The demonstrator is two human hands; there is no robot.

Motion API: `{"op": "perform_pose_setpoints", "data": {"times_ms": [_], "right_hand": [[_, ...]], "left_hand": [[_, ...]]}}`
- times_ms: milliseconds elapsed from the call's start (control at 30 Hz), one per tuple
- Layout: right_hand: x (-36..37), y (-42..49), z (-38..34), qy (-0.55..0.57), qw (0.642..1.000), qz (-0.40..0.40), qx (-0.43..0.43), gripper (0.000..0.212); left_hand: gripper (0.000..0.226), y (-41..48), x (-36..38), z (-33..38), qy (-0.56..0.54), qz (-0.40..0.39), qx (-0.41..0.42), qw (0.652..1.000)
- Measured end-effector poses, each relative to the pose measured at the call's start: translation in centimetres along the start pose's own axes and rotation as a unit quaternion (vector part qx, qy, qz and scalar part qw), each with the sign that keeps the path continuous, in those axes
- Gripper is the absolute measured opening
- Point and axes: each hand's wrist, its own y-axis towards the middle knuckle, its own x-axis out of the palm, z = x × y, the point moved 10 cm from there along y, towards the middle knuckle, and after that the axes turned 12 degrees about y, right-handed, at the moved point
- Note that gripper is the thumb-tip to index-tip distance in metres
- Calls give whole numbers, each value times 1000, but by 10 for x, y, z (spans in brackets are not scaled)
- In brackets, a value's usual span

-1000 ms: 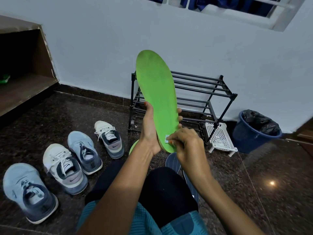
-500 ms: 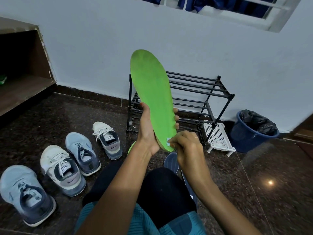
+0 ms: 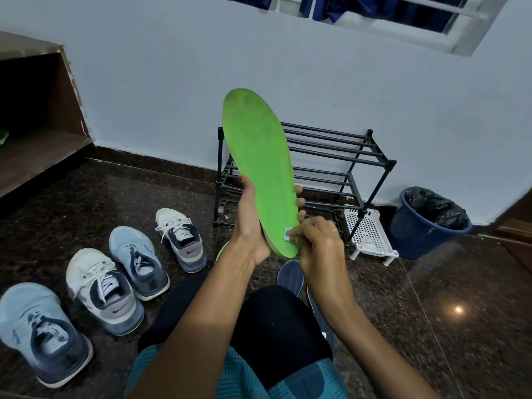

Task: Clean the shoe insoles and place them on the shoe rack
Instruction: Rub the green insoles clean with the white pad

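My left hand (image 3: 250, 223) grips a bright green insole (image 3: 260, 162) by its heel end and holds it upright, toe up, in front of the black shoe rack (image 3: 339, 156). At the heel my right hand (image 3: 318, 246) pinches a small white sticker (image 3: 287, 234) on the insole. Behind my left wrist the edge of a second green insole (image 3: 221, 250) shows on the floor. Two dark blue insoles (image 3: 290, 276) lie on the floor by my knee, partly hidden by my leg.
Several sneakers (image 3: 100, 286) stand in a row on the dark floor at the left. A white perforated basket (image 3: 370, 234) sits by the rack's right leg, and a blue bin (image 3: 423, 226) lined with black plastic stands further right. A wooden step (image 3: 37, 156) is at far left.
The insole and both hands hold almost the same pose; my right fingers keep working at the sticker on the heel. The view has shifted slightly.
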Motion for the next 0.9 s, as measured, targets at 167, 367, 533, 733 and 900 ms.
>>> {"op": "perform_pose_setpoints", "data": {"times_ms": [167, 367, 533, 733, 900], "right_hand": [[5, -7, -6, 29, 1000, 6, 4, 18], [9, -14, -7, 76, 996, -34, 24, 22], [-4, 4, 3, 27, 999, 34, 25, 18], [1, 1, 0, 49, 998, 42, 24, 18], [8, -12, -8, 101, 994, 6, 29, 20]], "left_hand": [[86, 0, -5, 0, -7, 12, 0, 1000], [84, 1, -5, 0, -23, 12, -3, 1000], [80, 0, -2, -1, -6, 13, -5, 1000], [82, 1, -8, -1, -13, 27, -1, 1000], [84, 2, -10, -1, -16, 28, 3, 999]]}}
